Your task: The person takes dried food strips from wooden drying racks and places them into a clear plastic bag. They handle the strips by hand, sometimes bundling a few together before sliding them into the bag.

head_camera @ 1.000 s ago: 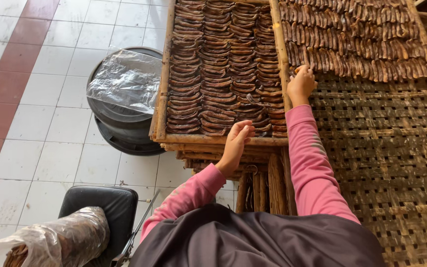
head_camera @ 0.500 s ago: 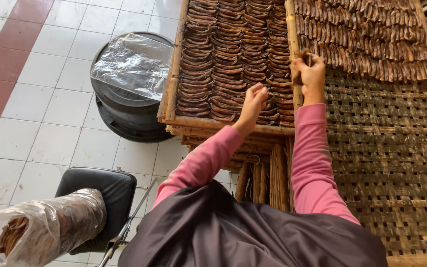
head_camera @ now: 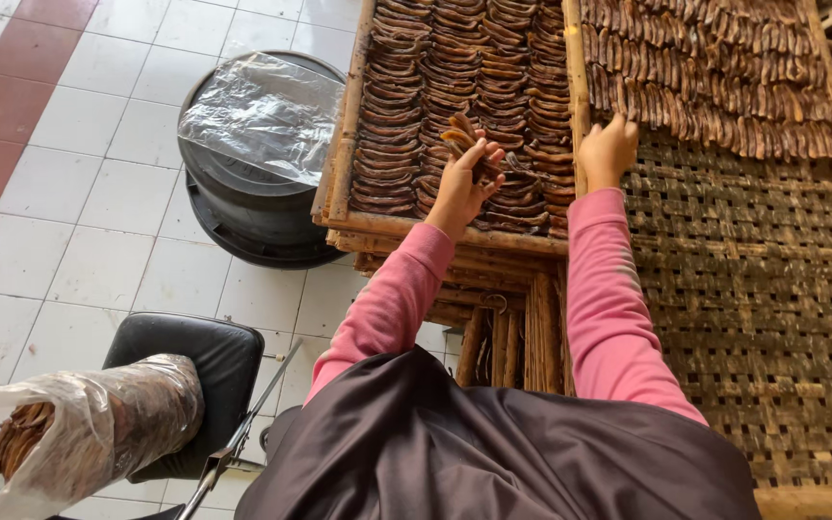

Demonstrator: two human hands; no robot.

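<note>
Both arms are covered by long pink sleeves [head_camera: 609,308] reaching to the wrists. The left hand [head_camera: 459,188] and right hand [head_camera: 607,152] are bare. A dark brown glossy garment [head_camera: 493,453] covers the torso.

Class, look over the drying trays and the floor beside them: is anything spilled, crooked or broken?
Nothing stands out. The brown strips lie in even rows on the bamboo trays; the left hand holds a few, and the right hand rests at the woven tray's row.

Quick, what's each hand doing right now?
Left hand: closed on a bunch of dried banana strips.
Right hand: on the woven tray; grip cannot be told.
</note>
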